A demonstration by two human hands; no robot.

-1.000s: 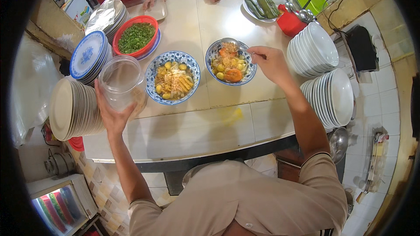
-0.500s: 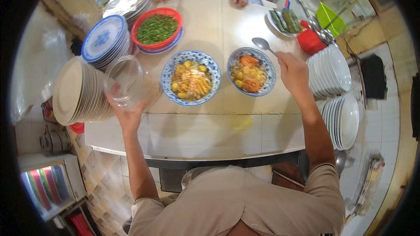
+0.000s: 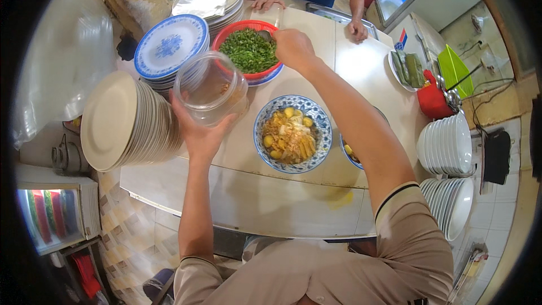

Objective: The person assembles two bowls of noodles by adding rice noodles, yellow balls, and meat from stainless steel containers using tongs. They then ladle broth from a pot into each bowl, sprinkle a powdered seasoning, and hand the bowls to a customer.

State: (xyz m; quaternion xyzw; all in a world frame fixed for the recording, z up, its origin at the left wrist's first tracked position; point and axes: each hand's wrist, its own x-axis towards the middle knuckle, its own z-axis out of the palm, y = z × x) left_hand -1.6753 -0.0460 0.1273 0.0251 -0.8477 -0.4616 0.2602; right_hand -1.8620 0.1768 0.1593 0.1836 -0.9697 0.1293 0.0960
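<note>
My left hand (image 3: 199,138) is closed around a clear round plastic jar (image 3: 195,108), its mouth tilted upward and some brownish bits inside. My right hand (image 3: 294,48) grips a spoon (image 3: 264,35) whose bowl rests in chopped green herbs (image 3: 244,53). The herbs fill a red plastic basket (image 3: 264,74) standing on a blue-rimmed plate. Nearer to me sits a blue-and-white bowl (image 3: 324,135) of noodles topped with small round yellow pieces and yellowish strips. My right forearm hides most of a second patterned bowl (image 3: 354,162).
Stacks of cream plates (image 3: 107,121) and blue-rimmed plates (image 3: 169,48) stand at the left. White dishes (image 3: 446,144) are stacked at the right, below a red utensil holder (image 3: 432,99). Across the table, another person's hands (image 3: 357,29) rest on the edge.
My right hand has moved left with the spoon, from beside the second bowl to the herb basket. My left hand still holds the jar. The view has shifted.
</note>
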